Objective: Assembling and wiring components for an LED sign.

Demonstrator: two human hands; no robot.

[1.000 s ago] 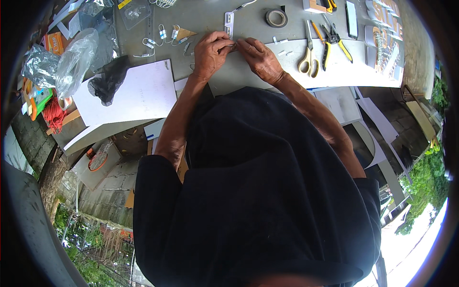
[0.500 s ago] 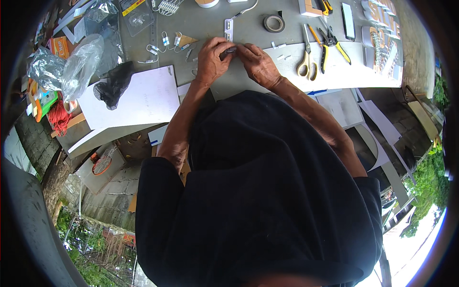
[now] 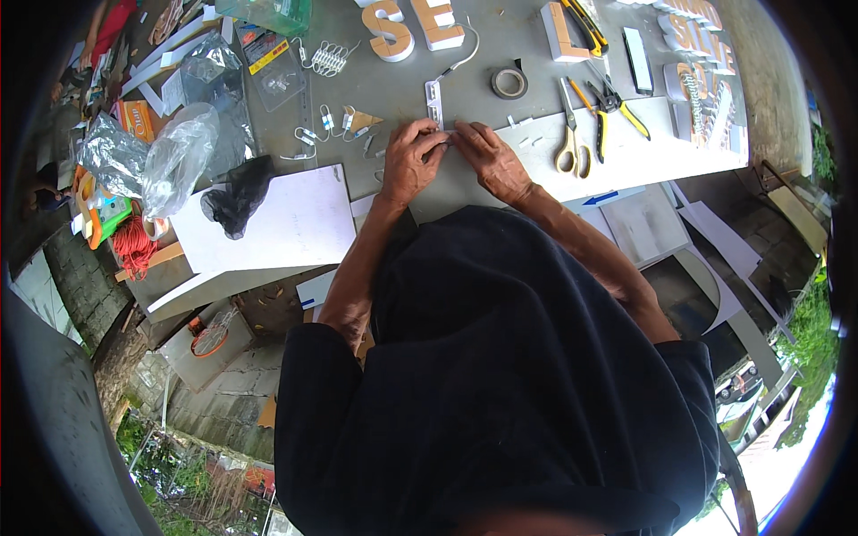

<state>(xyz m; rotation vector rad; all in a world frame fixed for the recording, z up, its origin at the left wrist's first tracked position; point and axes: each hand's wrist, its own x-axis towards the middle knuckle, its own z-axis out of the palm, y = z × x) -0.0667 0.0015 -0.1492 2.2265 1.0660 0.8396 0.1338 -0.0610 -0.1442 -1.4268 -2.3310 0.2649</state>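
My left hand and my right hand meet over the grey table, each closed in a pinch with fingertips almost touching. Whatever small thing they pinch is mostly hidden by the fingers. Just beyond them lies a white LED module, its near end right at my fingertips, with a thin wire running from its far end. To the left lie several small white LED modules on looped wires. Small white pieces and a roll of black tape lie right of my hands.
Scissors, yellow-black pliers, a utility knife and a phone lie at right. Block letters stand at the far side. At left are plastic bags, black netting and a white board.
The whole view has shifted, so the table sits lower and more of its far side shows. My hands stay at the module's near end, fingers still pinched, with slightly changed finger positions.
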